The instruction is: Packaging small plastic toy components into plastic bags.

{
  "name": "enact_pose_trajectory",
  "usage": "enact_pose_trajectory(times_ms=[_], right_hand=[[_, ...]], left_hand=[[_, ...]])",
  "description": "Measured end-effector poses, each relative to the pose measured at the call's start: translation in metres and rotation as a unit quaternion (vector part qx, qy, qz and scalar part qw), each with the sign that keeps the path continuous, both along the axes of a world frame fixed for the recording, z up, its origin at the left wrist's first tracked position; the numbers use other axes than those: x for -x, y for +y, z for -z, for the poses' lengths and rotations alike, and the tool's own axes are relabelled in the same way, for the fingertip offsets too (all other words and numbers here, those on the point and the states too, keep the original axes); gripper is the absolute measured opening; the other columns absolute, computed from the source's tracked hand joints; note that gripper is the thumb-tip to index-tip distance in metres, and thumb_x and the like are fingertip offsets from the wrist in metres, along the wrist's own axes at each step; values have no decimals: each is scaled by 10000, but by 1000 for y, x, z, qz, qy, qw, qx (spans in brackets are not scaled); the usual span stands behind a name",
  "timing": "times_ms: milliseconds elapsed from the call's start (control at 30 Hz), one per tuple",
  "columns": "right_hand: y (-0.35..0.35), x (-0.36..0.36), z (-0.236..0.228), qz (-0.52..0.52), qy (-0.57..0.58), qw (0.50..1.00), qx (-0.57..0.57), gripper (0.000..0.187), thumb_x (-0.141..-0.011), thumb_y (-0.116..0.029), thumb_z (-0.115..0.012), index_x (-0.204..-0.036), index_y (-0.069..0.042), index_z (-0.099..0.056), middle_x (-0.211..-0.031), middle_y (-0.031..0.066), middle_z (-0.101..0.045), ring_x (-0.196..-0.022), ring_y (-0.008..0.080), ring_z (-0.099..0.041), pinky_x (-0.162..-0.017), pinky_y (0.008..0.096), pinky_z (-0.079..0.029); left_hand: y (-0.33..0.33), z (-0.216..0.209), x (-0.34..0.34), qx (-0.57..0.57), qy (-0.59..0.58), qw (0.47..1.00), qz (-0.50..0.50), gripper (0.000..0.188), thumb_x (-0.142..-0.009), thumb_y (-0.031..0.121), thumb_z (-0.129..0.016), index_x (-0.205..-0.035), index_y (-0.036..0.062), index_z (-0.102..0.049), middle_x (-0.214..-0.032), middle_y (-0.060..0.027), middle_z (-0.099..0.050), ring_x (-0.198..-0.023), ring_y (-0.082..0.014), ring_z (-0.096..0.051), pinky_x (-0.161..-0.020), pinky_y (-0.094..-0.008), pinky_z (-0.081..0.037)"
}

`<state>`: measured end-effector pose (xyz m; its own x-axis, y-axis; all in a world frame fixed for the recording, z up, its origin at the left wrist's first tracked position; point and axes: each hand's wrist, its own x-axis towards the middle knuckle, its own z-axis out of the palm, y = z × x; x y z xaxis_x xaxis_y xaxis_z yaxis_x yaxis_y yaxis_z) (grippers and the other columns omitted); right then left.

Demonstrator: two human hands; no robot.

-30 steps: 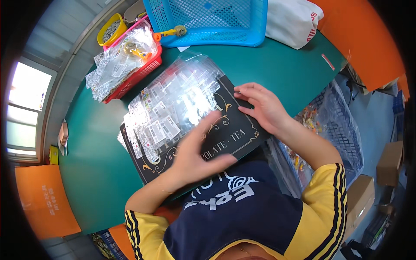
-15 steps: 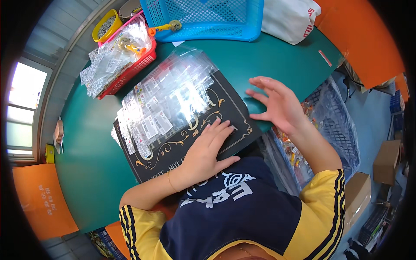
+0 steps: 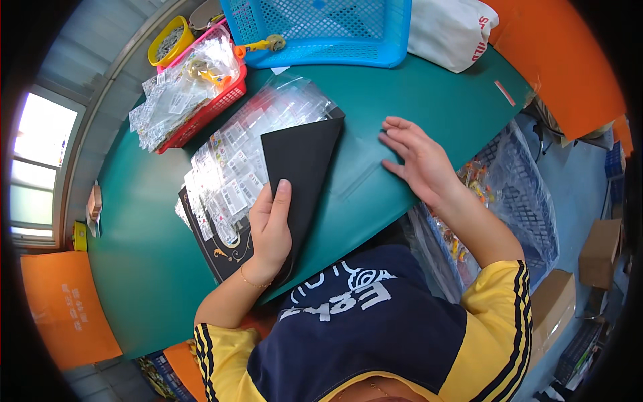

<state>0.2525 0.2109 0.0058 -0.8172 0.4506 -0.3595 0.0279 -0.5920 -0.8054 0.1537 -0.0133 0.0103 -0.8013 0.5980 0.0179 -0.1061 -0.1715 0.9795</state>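
Observation:
My left hand grips the right part of a black printed mat, thumb on top. That part is folded over to the left, so its plain black underside faces up and the fold covers some of the bags. Overlapping clear plastic bags with white printed labels lie on the rest of the mat. My right hand is over the green table, right of the mat, fingers apart and nothing seen in it. Between the hands a faint clear sheet or bag lies on the table.
A red basket heaped with clear bags stands at the far left, beside a yellow bowl and a tape dispenser. Behind are a blue crate and a white bag. A plastic-lined crate with colourful packets sits right, below the table.
My left hand has gone from lying flat on the mat to gripping it, and the mat's right part is now folded leftward. My right hand has moved slightly, still open.

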Motion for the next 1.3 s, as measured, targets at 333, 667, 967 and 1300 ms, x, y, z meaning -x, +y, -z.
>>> enact_pose_trajectory(times_ms=[333,667,967,1300], right_hand=[[-1,37,14,-144,-47,985,-83,518,-841,-174,-655,-1274,-58,-395,-1215,131,-509,-981,248,-600,-815,325,-472],[100,65,-15,-87,-70,898,-426,229,-836,-140,-550,-1044,-85,-627,-747,-34,-518,-645,56,-474,-532,214,-392],[-21,38,-118,-113,68,959,-251,422,-886,-123,-526,-1275,-19,-400,-733,-11,-490,-684,87,-496,-619,237,-416],[-136,59,-91,-513,139,812,-241,396,-894,-19,-538,-1257,-35,-380,-832,70,-600,-857,170,-615,-768,289,-472]], left_hand=[[-7,-5,2,-62,34,997,-41,326,-990,168,-422,-1235,-34,-497,-1184,-76,-565,-1068,-120,-518,-937,-241,-382],[-1,-3,-3,-3,62,998,13,361,-978,172,-455,-1262,-51,-483,-1187,-90,-565,-1070,-118,-504,-931,-242,-384],[17,-12,0,-84,-396,866,292,577,-972,470,-359,-1295,4,-463,-1336,-133,-475,-1227,-226,-462,-1056,-379,-323],[-124,-44,52,-116,-258,956,-74,340,-887,234,-611,-1174,67,-539,-965,-22,-590,-804,-100,-567,-670,-254,-486]])
